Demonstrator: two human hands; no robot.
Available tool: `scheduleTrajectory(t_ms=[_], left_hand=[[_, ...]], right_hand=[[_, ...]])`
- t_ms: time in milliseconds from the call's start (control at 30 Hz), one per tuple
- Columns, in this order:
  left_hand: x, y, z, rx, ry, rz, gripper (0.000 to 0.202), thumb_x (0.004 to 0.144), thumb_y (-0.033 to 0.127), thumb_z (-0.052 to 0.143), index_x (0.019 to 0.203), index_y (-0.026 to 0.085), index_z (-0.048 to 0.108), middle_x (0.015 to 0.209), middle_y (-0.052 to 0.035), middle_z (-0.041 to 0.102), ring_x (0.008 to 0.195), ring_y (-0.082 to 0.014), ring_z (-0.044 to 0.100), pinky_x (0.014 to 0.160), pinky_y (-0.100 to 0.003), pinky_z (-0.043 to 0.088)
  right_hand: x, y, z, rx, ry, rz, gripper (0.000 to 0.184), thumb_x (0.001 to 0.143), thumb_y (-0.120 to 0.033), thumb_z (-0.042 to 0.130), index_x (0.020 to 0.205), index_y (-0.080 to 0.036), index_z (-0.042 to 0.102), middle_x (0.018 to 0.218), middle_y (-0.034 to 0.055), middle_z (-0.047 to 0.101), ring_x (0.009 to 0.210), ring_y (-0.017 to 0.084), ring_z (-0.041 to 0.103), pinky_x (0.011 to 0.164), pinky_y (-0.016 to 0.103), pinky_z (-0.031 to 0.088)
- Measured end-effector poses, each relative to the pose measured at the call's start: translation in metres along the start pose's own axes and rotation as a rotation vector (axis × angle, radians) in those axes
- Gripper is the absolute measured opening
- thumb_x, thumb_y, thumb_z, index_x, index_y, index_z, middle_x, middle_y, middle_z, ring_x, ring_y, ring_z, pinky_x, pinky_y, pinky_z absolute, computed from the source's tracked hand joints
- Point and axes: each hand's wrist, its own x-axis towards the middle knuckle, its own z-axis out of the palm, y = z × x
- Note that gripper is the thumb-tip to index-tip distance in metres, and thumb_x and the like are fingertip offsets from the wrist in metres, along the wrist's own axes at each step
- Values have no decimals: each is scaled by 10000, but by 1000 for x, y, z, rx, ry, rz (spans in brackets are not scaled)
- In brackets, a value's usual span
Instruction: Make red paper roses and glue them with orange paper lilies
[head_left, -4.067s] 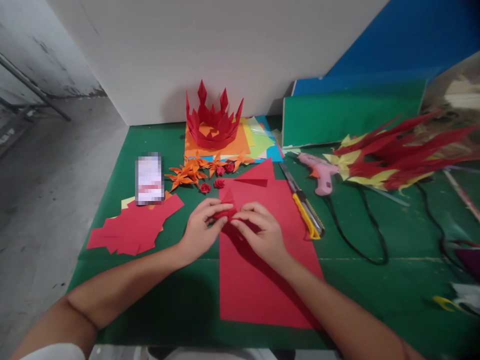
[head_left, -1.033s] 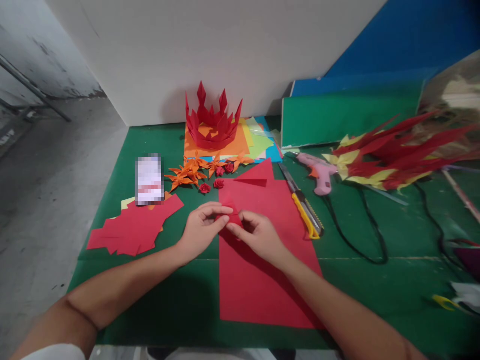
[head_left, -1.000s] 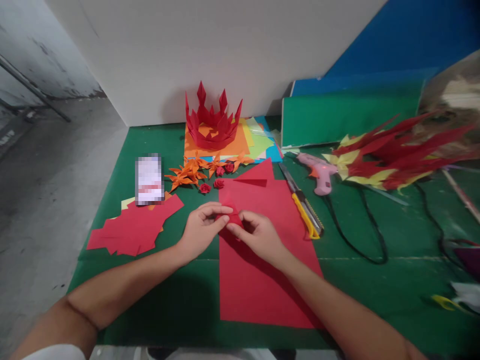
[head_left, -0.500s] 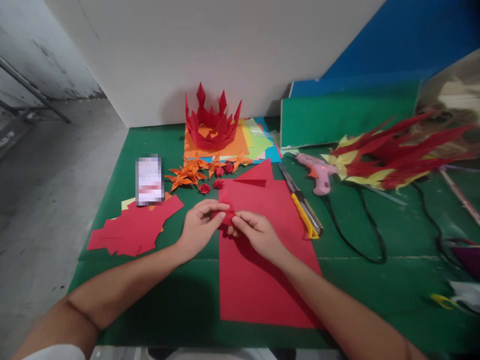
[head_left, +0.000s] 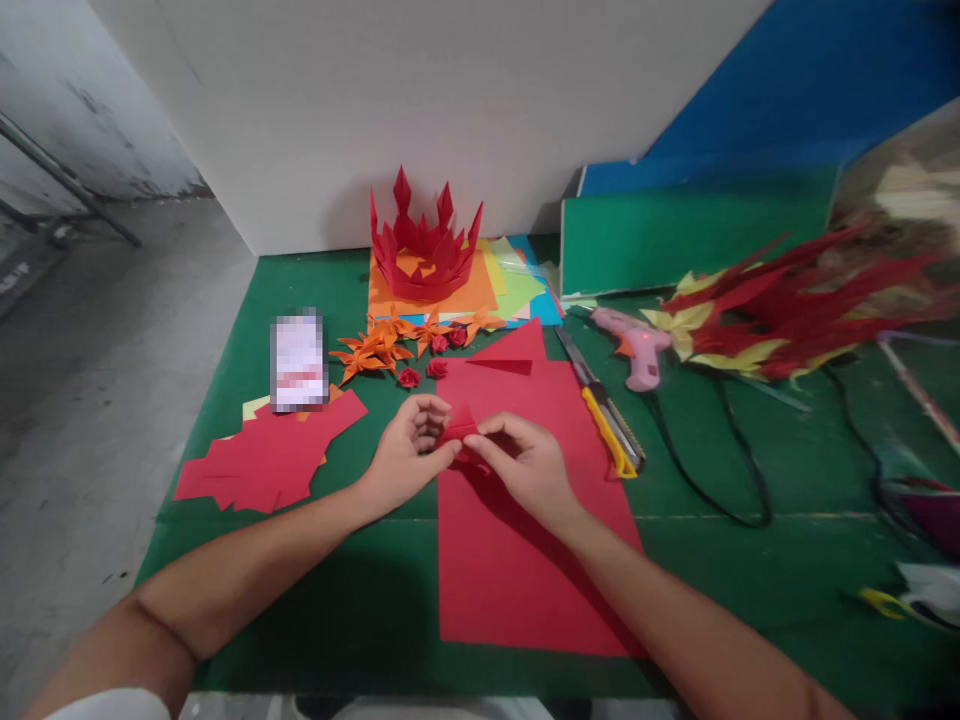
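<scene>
My left hand [head_left: 409,455] and my right hand [head_left: 525,465] meet over the top edge of a large red paper sheet [head_left: 525,540]. Both pinch a small folded red paper piece [head_left: 459,428], whose pointed tip sticks up between the fingertips. The fingers of both hands are curled and closed on it. Just beyond the hands lie small red paper roses [head_left: 409,377] and orange folded paper flowers [head_left: 375,345].
A stack of red paper squares [head_left: 262,460] lies left on the green table [head_left: 345,610]. A red paper crown [head_left: 424,245] sits on coloured sheets at the back. Right of the sheet: a yellow utility knife [head_left: 609,432], a pink glue gun [head_left: 636,345] with black cord, red-yellow paper spikes [head_left: 780,315].
The hands have worked the small red piece: its pointed tip now stands up between the fingers, and my left fingers have curled tighter. Everything else on the table stays put.
</scene>
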Motion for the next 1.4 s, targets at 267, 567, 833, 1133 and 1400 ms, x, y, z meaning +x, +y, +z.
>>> scheduleTrajectory(t_ms=[267, 567, 833, 1133, 1400], left_hand=[[0, 5, -4, -87, -7, -94, 446, 796, 592, 553, 953, 177, 506, 591, 41, 552, 468, -79, 486, 444, -200, 365], [3, 2, -4, -259, -19, -164, 400, 631, 308, 813, 937, 172, 595, 796, 8, 628, 735, -103, 589, 720, -233, 450], [5, 3, -4, -216, 4, -129, 301, 662, 305, 788, 890, 177, 640, 811, 4, 617, 736, -101, 555, 691, -216, 432], [6, 2, -3, -236, 1, -118, 324, 648, 333, 800, 843, 183, 590, 782, 22, 591, 700, -85, 547, 661, -198, 433], [1, 1, -2, 30, 46, 45, 243, 660, 328, 773, 789, 171, 640, 833, -28, 651, 791, -138, 597, 746, -259, 482]], right_hand=[[2, -4, -12, -264, 265, -535, 92, 785, -154, 675, 736, -218, 630, 733, 14, 678, 703, 163, 622, 674, 325, 490], [6, -1, -15, -374, 4, -676, 100, 770, -272, 726, 855, -244, 682, 1138, 86, 662, 1054, 246, 613, 894, 438, 494], [9, 7, -13, 140, -34, -211, 243, 827, -311, 653, 1061, -254, 618, 1041, 69, 681, 955, 189, 654, 826, 337, 558], [9, -1, -14, 171, -35, -36, 107, 789, -284, 666, 886, -241, 675, 844, 26, 707, 760, 167, 667, 694, 300, 570], [3, 3, -7, 56, 48, -145, 141, 773, -155, 584, 888, -224, 627, 860, 33, 674, 813, 163, 647, 747, 295, 541]])
